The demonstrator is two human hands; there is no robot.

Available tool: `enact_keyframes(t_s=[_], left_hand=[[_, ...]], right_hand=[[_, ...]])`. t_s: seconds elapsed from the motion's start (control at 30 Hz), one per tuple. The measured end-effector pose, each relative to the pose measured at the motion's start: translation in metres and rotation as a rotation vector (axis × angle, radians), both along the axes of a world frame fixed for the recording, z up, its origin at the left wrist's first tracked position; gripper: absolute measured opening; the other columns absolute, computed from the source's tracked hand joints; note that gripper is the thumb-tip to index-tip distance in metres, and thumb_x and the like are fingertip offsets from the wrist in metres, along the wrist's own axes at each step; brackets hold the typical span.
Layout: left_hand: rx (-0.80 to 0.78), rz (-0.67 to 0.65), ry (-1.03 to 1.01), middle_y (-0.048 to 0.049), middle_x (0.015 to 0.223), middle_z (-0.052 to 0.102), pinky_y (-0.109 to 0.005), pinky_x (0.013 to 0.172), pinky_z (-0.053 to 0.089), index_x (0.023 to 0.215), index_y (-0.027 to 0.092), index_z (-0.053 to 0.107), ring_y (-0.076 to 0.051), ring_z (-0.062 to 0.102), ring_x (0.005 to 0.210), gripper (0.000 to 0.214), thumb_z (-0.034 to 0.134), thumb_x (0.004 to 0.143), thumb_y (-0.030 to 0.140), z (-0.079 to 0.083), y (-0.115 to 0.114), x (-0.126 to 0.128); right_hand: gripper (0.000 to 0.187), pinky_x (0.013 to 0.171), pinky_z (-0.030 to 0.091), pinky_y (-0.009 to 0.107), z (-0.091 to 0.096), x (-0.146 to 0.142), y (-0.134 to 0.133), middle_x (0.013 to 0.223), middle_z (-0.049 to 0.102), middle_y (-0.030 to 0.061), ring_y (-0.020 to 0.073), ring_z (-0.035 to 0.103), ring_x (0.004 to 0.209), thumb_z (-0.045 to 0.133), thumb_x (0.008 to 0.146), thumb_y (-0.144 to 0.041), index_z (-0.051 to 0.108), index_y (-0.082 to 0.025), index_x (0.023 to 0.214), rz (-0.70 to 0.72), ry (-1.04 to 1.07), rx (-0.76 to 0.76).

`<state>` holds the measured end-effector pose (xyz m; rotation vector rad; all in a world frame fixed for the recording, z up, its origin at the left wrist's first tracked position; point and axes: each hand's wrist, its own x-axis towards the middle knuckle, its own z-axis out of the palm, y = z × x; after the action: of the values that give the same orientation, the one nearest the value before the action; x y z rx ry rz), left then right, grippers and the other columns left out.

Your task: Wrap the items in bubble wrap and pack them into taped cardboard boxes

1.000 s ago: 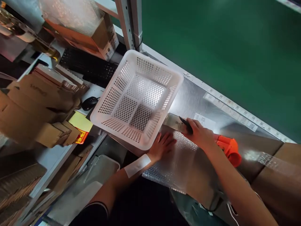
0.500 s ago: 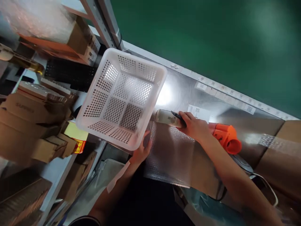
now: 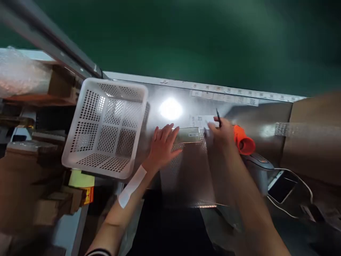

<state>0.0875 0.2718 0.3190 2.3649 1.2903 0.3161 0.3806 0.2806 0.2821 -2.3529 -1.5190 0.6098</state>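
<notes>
My left hand (image 3: 163,147) lies with fingers stretched out at the left end of a slim pale-green box (image 3: 188,135). Its fingertips seem to touch the box, which has a small barcode label. Under the box is a sheet of bubble wrap (image 3: 186,177). To the right, my right hand (image 3: 223,133) is closed around a slim black pen-like tool (image 3: 218,117), its thin tip pointing up; motion blurs this hand. A white printed paper label (image 3: 201,121) lies on the metal table just beyond the box, partly hidden by the right hand's fingers.
A white perforated plastic basket (image 3: 138,142) stands on the left of the metal table (image 3: 151,106). An orange tape dispenser (image 3: 243,140) lies right of my right hand, near a phone (image 3: 282,186) and white cable. Cardboard boxes (image 3: 23,177) fill the left side; a large carton (image 3: 317,142) stands right.
My left hand has moved from the basket's edge to the box. My right hand has let go of the box and shifted right to the label with the black tool. The view has turned.
</notes>
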Motion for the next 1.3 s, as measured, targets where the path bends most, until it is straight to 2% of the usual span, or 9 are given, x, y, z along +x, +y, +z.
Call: enact_keyframes(t_s=[0.13,0.3,0.47,0.83,0.9,1.0,1.1,1.17,1.3], left_hand=[[-0.014,-0.154,0.185,-0.0207,0.168,0.034,-0.064,0.128,0.018,0.162,0.019,0.028,-0.041,0.032,0.155,0.102,0.083,0.081,0.046,-0.012,0.033,0.020],[-0.046,-0.194,0.227,-0.0139,0.138,0.065,-0.055,0.115,0.042,0.153,0.022,0.040,-0.036,0.060,0.129,0.086,0.083,0.081,0.040,-0.030,0.042,0.022],[-0.004,-0.147,0.215,-0.0114,0.119,0.070,-0.049,0.100,0.050,0.143,0.021,0.050,-0.033,0.065,0.113,0.069,0.080,0.083,0.037,-0.035,0.041,0.022],[-0.039,-0.126,0.251,-0.0093,0.117,0.070,-0.049,0.098,0.049,0.141,0.023,0.052,-0.033,0.064,0.112,0.066,0.078,0.083,0.039,-0.035,0.042,0.023],[-0.035,-0.120,0.258,-0.0111,0.125,0.069,-0.050,0.103,0.047,0.146,0.024,0.049,-0.034,0.063,0.119,0.072,0.079,0.083,0.040,-0.035,0.040,0.021],[-0.036,-0.168,0.237,-0.0167,0.149,0.056,-0.055,0.115,0.040,0.157,0.024,0.035,-0.038,0.052,0.139,0.093,0.083,0.080,0.047,-0.028,0.040,0.019],[-0.088,-0.248,0.196,-0.0169,0.163,0.042,-0.055,0.121,0.035,0.161,0.026,0.029,-0.038,0.041,0.148,0.104,0.085,0.078,0.052,-0.011,0.052,0.029],[-0.181,-0.378,0.187,-0.0134,0.161,0.044,-0.052,0.122,0.036,0.159,0.029,0.036,-0.035,0.042,0.148,0.097,0.085,0.078,0.050,0.001,0.066,0.047],[-0.326,-0.642,0.284,-0.0098,0.158,0.045,-0.047,0.122,0.039,0.149,0.030,0.053,-0.034,0.042,0.148,0.082,0.086,0.075,0.041,0.013,0.102,0.098]], right_hand=[[0.068,0.096,0.052,0.041,-0.012,0.010,0.028,0.154,0.051,0.0153,0.0330,0.061,0.124,0.065,0.089,-0.040,0.048,-0.020,0.152,0.198,-0.041,-0.140],[0.057,0.085,0.052,0.038,-0.009,0.015,0.041,0.137,0.059,0.0149,0.0303,0.067,0.105,0.062,0.090,-0.037,0.053,-0.019,0.144,0.318,-0.098,-0.238],[0.033,0.083,0.049,0.036,-0.011,0.027,0.043,0.131,0.063,0.0142,0.0273,0.066,0.102,0.053,0.095,-0.029,0.064,-0.017,0.124,0.291,-0.052,-0.220],[0.033,0.087,0.049,0.037,-0.002,0.042,0.063,0.135,0.061,0.0183,0.0294,0.067,0.105,0.049,0.102,-0.026,0.061,-0.015,0.130,0.158,-0.051,-0.176],[0.042,0.088,0.050,0.039,0.003,0.032,0.048,0.140,0.058,0.0191,0.0309,0.067,0.106,0.049,0.102,-0.032,0.054,-0.016,0.140,0.060,-0.018,-0.137],[0.043,0.094,0.052,0.040,0.002,-0.002,-0.007,0.131,0.064,0.0166,0.0303,0.066,0.112,0.034,0.105,-0.027,0.054,-0.017,0.142,-0.120,0.137,-0.014],[0.045,0.096,0.054,0.040,-0.013,-0.048,-0.076,0.115,0.070,0.0159,0.0282,0.067,0.110,0.031,0.104,-0.025,0.061,-0.016,0.135,-0.182,0.313,0.064],[0.045,0.094,0.057,0.042,-0.027,-0.076,-0.105,0.110,0.070,0.0165,0.0284,0.069,0.105,0.031,0.104,-0.026,0.063,-0.016,0.134,-0.242,0.374,0.100],[0.043,0.095,0.058,0.044,-0.044,-0.104,-0.107,0.109,0.065,0.0157,0.0272,0.068,0.103,0.036,0.102,-0.023,0.067,-0.019,0.131,-0.326,0.435,0.227]])
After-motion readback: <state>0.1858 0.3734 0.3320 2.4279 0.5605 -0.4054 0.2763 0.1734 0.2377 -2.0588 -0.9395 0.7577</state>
